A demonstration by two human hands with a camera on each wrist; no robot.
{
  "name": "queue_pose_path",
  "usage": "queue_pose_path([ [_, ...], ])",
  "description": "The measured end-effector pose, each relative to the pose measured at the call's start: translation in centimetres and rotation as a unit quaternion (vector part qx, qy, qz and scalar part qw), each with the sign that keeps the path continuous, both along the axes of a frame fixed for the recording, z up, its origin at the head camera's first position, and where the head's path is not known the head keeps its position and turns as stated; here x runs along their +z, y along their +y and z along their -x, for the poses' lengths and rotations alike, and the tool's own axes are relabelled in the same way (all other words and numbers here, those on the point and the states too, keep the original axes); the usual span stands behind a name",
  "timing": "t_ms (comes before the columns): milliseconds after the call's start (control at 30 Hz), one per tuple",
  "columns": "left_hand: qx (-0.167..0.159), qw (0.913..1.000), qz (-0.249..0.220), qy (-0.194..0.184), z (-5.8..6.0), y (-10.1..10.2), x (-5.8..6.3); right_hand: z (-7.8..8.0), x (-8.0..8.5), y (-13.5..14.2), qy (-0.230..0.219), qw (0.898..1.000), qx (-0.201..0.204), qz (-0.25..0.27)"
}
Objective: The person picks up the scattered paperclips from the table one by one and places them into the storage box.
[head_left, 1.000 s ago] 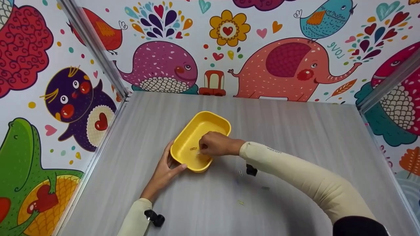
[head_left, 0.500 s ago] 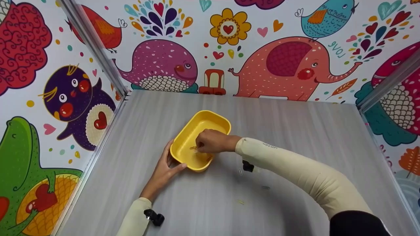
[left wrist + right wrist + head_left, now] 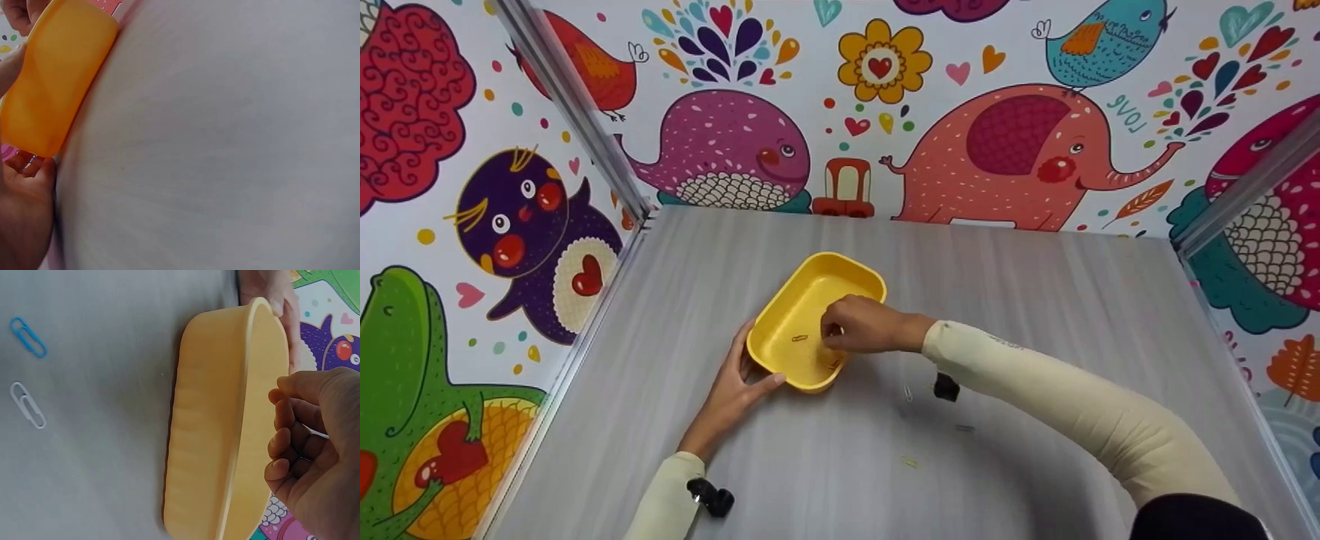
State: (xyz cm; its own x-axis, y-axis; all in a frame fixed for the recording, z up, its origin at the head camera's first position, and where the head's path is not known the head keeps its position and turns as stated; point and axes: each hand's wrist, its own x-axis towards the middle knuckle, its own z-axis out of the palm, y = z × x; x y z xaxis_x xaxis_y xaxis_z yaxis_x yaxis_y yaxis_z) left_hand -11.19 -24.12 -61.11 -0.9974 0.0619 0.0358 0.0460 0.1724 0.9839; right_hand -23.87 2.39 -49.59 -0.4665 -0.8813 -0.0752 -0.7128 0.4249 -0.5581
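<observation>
A yellow plastic tray (image 3: 787,322) with rounded corners lies slanted on the table. My left hand (image 3: 735,394) holds its near-left end, thumb at the rim and fingers along the outer wall. Inside the tray are a reddish-brown paper clip (image 3: 799,338) and another dark one (image 3: 834,364) near the near-right wall. Over the tray's right side is my right hand (image 3: 862,324), fingers curled and thumb meeting the index fingertip. In the right wrist view, no object shows between those fingertips (image 3: 281,382). The left wrist view has the tray's outer wall (image 3: 70,73) beside my left palm.
On the grey table (image 3: 810,480), right of the tray, lie a white paper clip (image 3: 28,405), a blue one (image 3: 28,337), a grey one (image 3: 964,428) and a yellow-green one (image 3: 910,462). Cartoon-printed walls stand behind and at both sides.
My right hand moves slightly left, then back right over the tray. A pale bit seen by its fingertips earlier no longer shows there. The left hand and tray stay put.
</observation>
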Motion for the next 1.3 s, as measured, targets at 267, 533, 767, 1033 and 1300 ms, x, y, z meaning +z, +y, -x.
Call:
queue_pose_path([
  [267, 0.001, 1.0, -0.008, 0.004, -0.1, 0.0, -0.1, -0.9, 0.4, 3.0, -0.008, 0.998, -0.037, 0.054],
  [533, 0.008, 0.9998, -0.011, -0.013, -0.2, 0.1, -0.1, -1.8, -0.4, 6.3, -0.03, 0.987, -0.098, 0.121],
  [767, 0.007, 0.9999, -0.005, -0.008, -0.2, 0.1, -0.1, -2.8, -2.0, 8.9, -0.051, 0.975, -0.133, 0.17],
  [1033, 0.006, 0.9999, -0.014, -0.008, -0.2, 0.0, -0.3, -4.0, -4.2, 11.4, 0.0, 0.965, -0.159, 0.208],
  [1300, 0.004, 0.9999, -0.011, -0.002, -0.2, 0.1, -0.3, -4.9, -6.1, 13.7, 0.019, 0.957, -0.194, 0.216],
])
